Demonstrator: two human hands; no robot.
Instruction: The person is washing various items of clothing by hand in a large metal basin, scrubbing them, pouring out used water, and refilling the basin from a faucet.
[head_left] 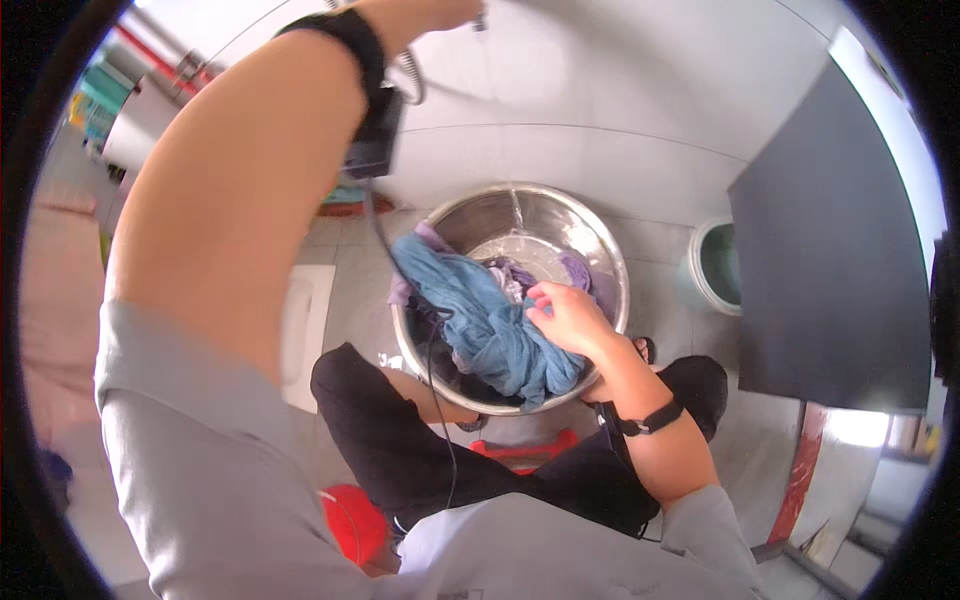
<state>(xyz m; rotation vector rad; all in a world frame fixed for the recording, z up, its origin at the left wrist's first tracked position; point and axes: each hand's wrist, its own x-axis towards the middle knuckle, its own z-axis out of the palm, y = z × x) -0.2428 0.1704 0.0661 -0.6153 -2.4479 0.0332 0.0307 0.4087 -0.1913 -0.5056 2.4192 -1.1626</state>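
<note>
My left arm reaches up to the wall. My left hand (435,10) is at the top edge beside a small metal tap (480,18); its fingers are partly cut off, so its grip is unclear. A thin stream of water (517,208) falls into a round steel basin (615,250) on the floor before me. In the basin lies a bunched wet blue cloth (460,300), with purple cloth (575,268) around it. My right hand (570,318) rests on the blue cloth, its fingers curled into the fabric. Some of the cloth hangs over the basin's left rim.
A pale green bucket (697,270) stands right of the basin, next to a large dark panel (840,250). A red stool (530,452) is between my legs. A red object (355,522) lies lower left. A cable (432,370) hangs from my left arm across the basin.
</note>
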